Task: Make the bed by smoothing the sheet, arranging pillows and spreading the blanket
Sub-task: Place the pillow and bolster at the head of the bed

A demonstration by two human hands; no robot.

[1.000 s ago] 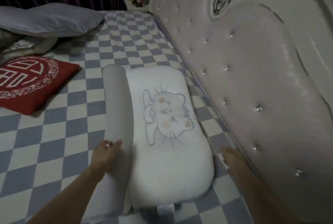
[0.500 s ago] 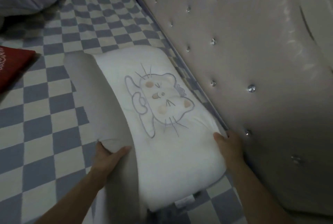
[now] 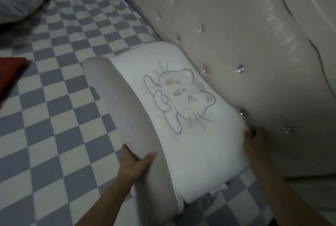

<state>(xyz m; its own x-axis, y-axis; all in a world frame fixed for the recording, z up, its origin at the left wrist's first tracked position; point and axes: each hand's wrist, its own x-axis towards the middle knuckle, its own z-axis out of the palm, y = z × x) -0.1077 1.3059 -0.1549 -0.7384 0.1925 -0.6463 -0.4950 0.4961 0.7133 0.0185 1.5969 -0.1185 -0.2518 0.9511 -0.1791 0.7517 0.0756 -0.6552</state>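
Pillow pushed up to the headboard

Left hand [image 3: 135, 164] clamps the grey bolster edge of the white cat-print contour pillow [image 3: 183, 116] — now touching the tufted cream headboard [image 3: 254, 43], mid-frame; right hand [image 3: 254, 142] grips its far side — placement nearly done.

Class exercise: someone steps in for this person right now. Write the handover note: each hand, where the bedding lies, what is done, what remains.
Left hand: grip on the grey bolster edge of the cat pillow.
Right hand: on the pillow's far side, by the tufted headboard; its fingers are hidden.
Pillow lies on the checkered sheet, close against the headboard.
Grey pillow and red cushion lie further off on the bed.
Left: place those; the blanket is not clearly in view.
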